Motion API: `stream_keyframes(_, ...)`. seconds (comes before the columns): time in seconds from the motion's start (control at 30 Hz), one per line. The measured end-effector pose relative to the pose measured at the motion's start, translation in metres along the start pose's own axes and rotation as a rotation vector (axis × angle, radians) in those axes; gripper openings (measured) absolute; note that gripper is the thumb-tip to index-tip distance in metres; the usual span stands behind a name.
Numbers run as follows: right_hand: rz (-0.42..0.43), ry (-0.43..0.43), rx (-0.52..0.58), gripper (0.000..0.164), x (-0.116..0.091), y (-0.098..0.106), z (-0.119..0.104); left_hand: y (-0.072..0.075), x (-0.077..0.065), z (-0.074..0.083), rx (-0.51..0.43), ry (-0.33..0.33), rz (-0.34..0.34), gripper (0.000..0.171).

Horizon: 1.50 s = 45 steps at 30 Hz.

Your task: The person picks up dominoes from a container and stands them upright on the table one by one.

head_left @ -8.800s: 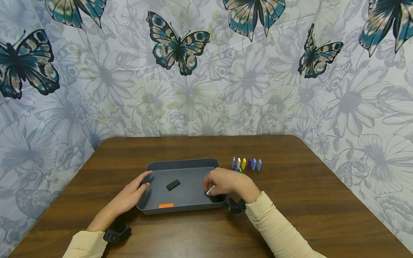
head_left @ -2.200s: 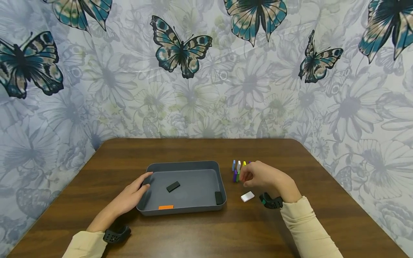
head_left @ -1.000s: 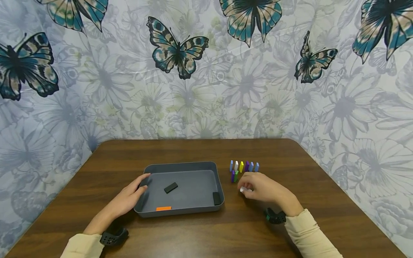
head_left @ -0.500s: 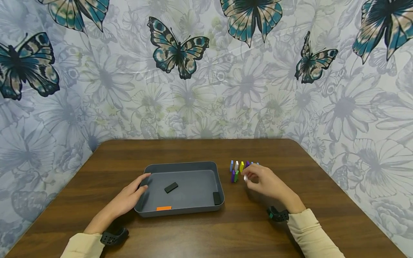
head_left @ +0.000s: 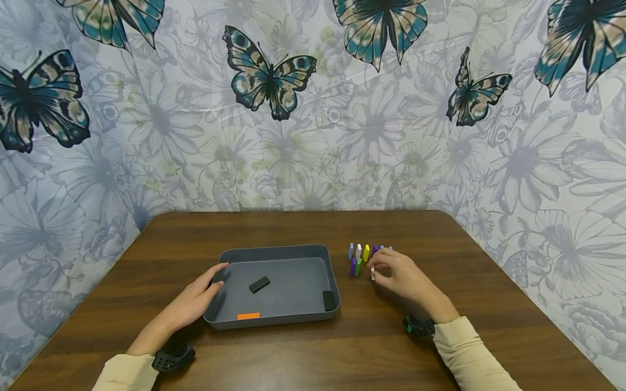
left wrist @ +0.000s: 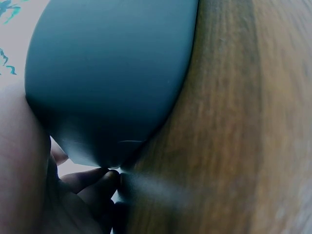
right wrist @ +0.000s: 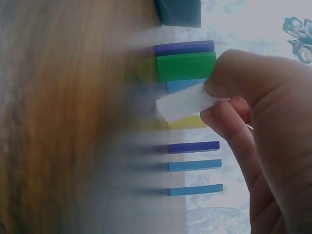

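Note:
My right hand (head_left: 403, 277) pinches a white domino (head_left: 373, 273) between thumb and fingers, just right of the front green domino (head_left: 358, 266). In the right wrist view the white domino (right wrist: 185, 102) tilts in the fingers, its lower end near the table. A purple domino (head_left: 353, 266) stands beside the green one. Behind them runs a row of upright dominoes: blue (head_left: 351, 251), white (head_left: 358, 251), yellow (head_left: 366, 253), purple (head_left: 375, 248) and blue ones partly hidden by the hand. My left hand (head_left: 193, 296) rests on the left rim of the grey tray (head_left: 274, 324), fingers fairly straight.
Inside the tray lie a black domino (head_left: 259, 284) near the middle, another black domino (head_left: 329, 300) at the right wall and an orange domino (head_left: 248, 316) by the front wall. The brown wooden table (head_left: 313, 358) ends at a butterfly-print cloth (head_left: 313, 136).
The right hand has left the tray. It took up the white domino from the table, carried it away from me toward the row, and lowered it beside the green one. The left hand stays put.

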State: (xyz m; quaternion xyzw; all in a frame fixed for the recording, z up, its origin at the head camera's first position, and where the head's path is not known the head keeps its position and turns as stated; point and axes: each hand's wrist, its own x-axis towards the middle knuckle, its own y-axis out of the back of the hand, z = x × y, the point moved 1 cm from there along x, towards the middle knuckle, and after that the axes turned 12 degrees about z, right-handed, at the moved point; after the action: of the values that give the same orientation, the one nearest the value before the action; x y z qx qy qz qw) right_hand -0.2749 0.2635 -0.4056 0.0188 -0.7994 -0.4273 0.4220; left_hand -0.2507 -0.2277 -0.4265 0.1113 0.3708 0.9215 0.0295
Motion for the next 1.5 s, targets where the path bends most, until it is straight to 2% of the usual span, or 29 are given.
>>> stream_keyframes(0.2,0.018,0.004,-0.044,0.019,0.000,-0.002,0.001,0.000,0.000,0.000,-0.001,0.002,-0.002,0.056)
stream_keyframes(0.73,0.066,-0.009,-0.037,0.019,0.000,-0.008,0.002,0.000,-0.001,0.001,-0.013,0.010,-0.017,0.057)
stream_keyframes(1.2,0.149,0.083,-0.177,0.029,0.006,-0.009,-0.010,0.001,-0.001,0.002,0.003,-0.008,-0.016,0.056)
stream_keyframes(1.5,0.150,0.067,-0.225,0.022,0.007,-0.016,-0.016,0.001,-0.001,0.001,0.006,-0.004,-0.017,0.057)
